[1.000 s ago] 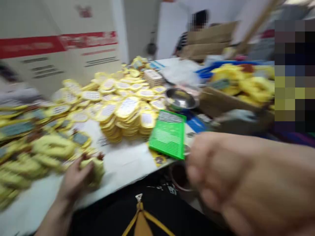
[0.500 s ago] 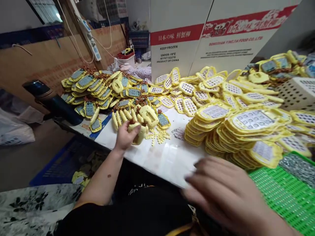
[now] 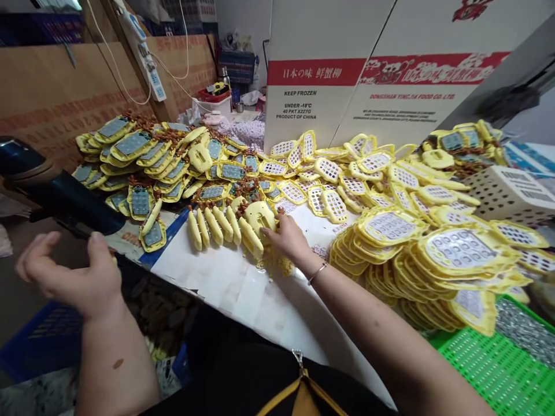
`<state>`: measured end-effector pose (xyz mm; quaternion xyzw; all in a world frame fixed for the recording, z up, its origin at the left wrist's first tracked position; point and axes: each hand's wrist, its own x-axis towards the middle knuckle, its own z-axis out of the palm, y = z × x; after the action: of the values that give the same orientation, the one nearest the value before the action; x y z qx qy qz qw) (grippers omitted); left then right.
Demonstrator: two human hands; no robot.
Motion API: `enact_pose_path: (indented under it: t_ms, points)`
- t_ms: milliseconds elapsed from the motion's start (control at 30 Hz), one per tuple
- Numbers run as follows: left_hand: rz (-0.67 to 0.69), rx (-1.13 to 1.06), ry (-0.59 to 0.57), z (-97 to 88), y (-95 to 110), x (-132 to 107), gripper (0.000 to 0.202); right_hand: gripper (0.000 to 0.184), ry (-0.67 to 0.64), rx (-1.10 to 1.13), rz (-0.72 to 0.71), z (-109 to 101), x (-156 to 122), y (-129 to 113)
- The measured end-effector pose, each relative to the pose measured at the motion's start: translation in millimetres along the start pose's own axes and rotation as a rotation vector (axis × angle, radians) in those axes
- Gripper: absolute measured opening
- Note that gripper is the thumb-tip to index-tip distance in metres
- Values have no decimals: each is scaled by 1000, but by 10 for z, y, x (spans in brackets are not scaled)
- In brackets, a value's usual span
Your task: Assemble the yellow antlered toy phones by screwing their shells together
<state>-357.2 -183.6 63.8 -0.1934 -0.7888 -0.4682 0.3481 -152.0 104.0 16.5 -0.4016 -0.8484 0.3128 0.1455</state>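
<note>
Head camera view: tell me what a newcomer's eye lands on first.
The heaps of yellow plastic shells covering the white table stand out first, stacked thick at the right and piled at the back left. Behind them stands a white carton with a red band. The right hand touches a shell in the row of shells standing on edge; the left hand hovers open off the table's left edge.

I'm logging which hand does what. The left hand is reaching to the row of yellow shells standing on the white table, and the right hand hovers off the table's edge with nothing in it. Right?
Not quite: the hands are swapped. In the head view the right hand reaches to the row of yellow shells on the white table, while the left hand hovers off the edge, holding nothing.
</note>
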Motion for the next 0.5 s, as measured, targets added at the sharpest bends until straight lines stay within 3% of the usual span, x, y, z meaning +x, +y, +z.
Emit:
enact_pose_path:
  t_ms: [67,133,267,367,433,500]
  points:
    - [153,-97,-9,172,226,-169,39,23,-25,22,21,16,43,40]
    - [163,-392,4,389,515,-402,33,22,-6,53,30,-8,22,85]
    - [-207,-882,-435,685,1097,-903,41,19,187,98,-34,-174,-252,101]
    - [-459,-1121,-773,746,1430,-1175,71,17,400,52,-308,-330,-609,38]
    - [-553,-1227,-910,754,1598,-1289,85,14,472,-72,-483,-406,-861,-24]
    - [-657,-1277,-972,757,1730,-1362,83,15,474,-214,-584,-466,-1083,-75]
